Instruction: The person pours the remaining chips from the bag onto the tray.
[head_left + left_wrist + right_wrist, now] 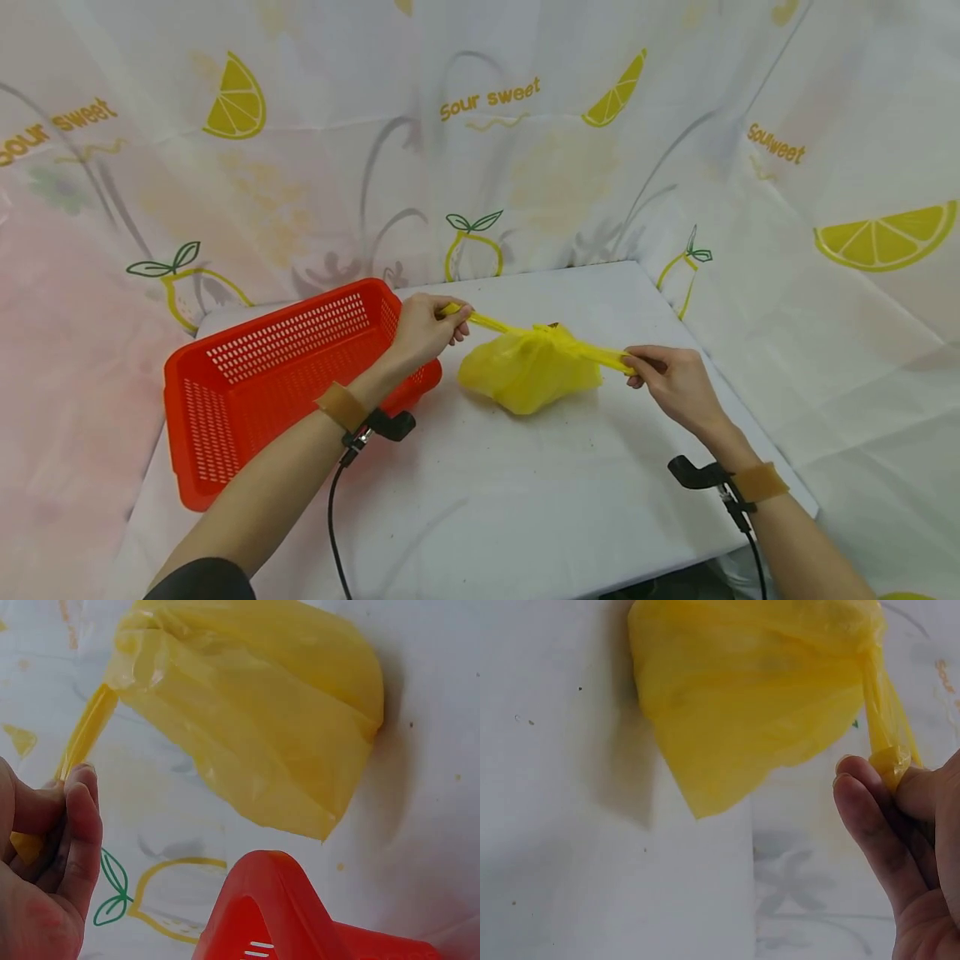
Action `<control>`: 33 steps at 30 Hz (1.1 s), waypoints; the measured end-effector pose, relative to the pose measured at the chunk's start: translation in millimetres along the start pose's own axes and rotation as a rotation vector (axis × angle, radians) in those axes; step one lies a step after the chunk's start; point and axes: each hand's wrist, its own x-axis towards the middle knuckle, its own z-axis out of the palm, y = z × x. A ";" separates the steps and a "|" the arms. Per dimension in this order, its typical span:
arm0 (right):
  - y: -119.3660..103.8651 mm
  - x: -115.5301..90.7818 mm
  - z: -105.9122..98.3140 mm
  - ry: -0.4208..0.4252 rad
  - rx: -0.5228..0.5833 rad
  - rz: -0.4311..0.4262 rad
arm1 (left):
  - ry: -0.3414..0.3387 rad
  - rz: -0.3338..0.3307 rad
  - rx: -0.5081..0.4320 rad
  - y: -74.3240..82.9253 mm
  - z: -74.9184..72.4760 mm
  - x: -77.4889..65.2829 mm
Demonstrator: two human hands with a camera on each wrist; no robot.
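A yellow plastic bag [525, 379] is at the middle of the white table, its two handles stretched out to either side from a gathered, knotted-looking top. My left hand [431, 325] pinches the end of one handle between thumb and fingers, beside the basket's right end. The other handle is pinched by my right hand [671, 379] on the right of the bag. Both wrist views show the bag [262, 712] bulging below its gathered neck; what it contains is hidden. In the right wrist view, the bag's lower corner [697, 795] points down.
A red plastic basket [292, 417] with slotted walls stands on the left of the table, partly behind my left forearm. The white table [510, 517] carries small specks. A lemon-printed cloth [322, 167] hangs behind and to the right. Each wrist wears a strapped camera with a cable.
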 end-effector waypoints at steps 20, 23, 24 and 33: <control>0.0 -1.2 -2.5 -0.008 0.010 -0.007 | -0.014 0.053 0.049 -0.3 -15.7 -9.6; -3.1 0.4 -3.0 0.014 0.010 -0.016 | -0.026 0.065 0.032 1.0 -17.1 -11.0; -3.9 0.9 -3.3 0.023 0.010 -0.016 | -0.030 0.065 0.029 1.4 -17.1 -11.6; -8.6 2.8 -5.4 0.079 -0.017 -0.070 | -0.032 0.139 0.082 6.5 -14.5 -17.5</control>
